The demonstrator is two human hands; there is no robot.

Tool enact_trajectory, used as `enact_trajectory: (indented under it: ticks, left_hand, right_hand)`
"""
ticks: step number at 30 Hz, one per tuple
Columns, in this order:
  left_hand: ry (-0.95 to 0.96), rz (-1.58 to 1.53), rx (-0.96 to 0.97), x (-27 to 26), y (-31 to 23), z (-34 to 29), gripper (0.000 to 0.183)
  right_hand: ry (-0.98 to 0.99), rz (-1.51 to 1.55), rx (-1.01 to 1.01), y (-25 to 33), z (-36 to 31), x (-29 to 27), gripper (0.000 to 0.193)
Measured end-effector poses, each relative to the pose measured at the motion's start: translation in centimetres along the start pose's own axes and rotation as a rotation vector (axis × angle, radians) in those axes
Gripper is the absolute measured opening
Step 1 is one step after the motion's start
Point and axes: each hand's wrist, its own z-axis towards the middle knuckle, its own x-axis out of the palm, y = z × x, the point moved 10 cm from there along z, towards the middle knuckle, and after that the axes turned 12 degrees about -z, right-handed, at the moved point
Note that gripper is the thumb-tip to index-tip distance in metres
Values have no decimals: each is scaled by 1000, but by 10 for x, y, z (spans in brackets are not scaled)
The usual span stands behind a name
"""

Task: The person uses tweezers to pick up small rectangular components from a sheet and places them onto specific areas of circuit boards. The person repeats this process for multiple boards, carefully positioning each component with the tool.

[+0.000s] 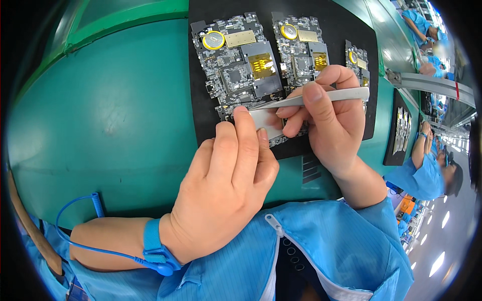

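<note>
My right hand [334, 115] is closed round a pair of metal tweezers [336, 95]. Their tips point left, down to the near end of the leftmost circuit board [236, 75]. Fingers of my left hand [226, 175] press together at that same end, beside a flat silvery metal plate [266, 123]; whether they pinch something small there is hidden. That board carries a round coin cell [213, 40] with a yellow rim and a metal slot with amber tape [262, 65]. A second circuit board [301, 50] lies to its right, partly behind my right hand.
The boards lie on a black mat [201, 120] on a green work surface [110, 125]. A third circuit board [356, 57] lies farther right. A blue coiled cord [98, 203] runs to my left wristband [154, 243]. Another person [427, 170] in blue sits to the right.
</note>
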Motion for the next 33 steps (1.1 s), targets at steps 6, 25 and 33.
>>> enact_trajectory:
  ticks: [6,25,33]
  left_hand:
    - [85,-48,34,-3,2,7,22]
    - [145,174,116,3,-16,-9,39]
    - [177,-67,252,0,-30,-1,33]
  right_hand:
    - [84,-406,-524,42,-19,11,10]
    - [205,-453,-539,44,-27,30,9]
    - [-117,-45,-144,44,-34,-55,18]
